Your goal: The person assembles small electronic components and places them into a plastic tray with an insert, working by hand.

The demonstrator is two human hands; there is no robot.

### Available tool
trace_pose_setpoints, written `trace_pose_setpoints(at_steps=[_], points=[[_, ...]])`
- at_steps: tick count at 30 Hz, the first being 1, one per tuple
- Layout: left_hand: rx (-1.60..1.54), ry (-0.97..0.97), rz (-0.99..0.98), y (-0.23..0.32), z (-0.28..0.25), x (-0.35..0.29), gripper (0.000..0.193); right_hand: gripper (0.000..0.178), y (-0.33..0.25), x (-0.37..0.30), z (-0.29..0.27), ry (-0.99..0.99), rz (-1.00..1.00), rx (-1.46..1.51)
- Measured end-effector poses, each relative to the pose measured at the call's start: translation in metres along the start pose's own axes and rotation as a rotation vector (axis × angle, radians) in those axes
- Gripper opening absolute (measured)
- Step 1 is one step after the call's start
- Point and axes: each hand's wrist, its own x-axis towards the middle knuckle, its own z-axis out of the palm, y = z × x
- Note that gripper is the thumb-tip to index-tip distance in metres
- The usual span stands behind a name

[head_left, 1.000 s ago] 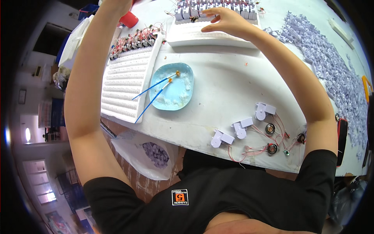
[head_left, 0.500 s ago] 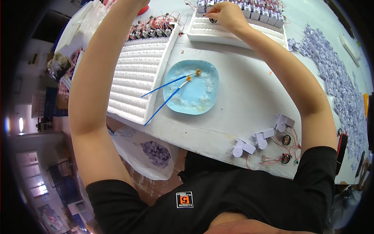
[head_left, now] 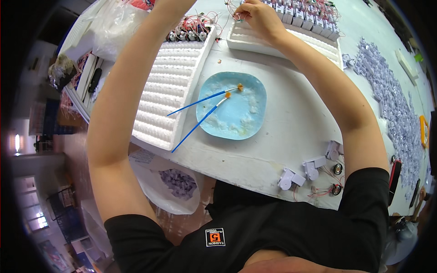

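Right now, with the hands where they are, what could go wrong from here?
1. The right hand is beside thin red wires at the right-hand foam tray; one could snag and pull.
2. Two blue-handled brushes overhang the rim of the blue plate; a knock might tip them out.
3. Pale plastic units lie near the table edge, close to the right sleeve; a bump might push one off.

Our white ridged foam tray [head_left: 316,42] lies flat, gray boxes [head_left: 298,19] lined up inside, red wires [head_left: 231,9] at its left.
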Motion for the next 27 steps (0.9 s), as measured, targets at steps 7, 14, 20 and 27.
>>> trace_pose_setpoints(at_steps=[7, 14, 20, 27], points=[[-0.05, -0.03, -0.013, -0.013, 0.003, -0.008, 0.039, 0.022, 0.005, -0.002, -0.006, -0.282, 0.079, -0.245], [0.036, -0.025, -0.008, -0.016, 0.008, -0.01, 0.038, 0.022, 0.007, -0.006, 0.002, -0.252, -0.061, -0.272], [-0.027, -0.017, -0.015, -0.019, 0.006, -0.017, 0.033, 0.012, -0.006, -0.008, -0.001, -0.107, 0.074, -0.089], [-0.023, -0.026, -0.03, -0.018, 0.01, -0.023, 0.032, 0.02, 0.005, -0.008, -0.004, -0.194, 0.183, -0.054]])
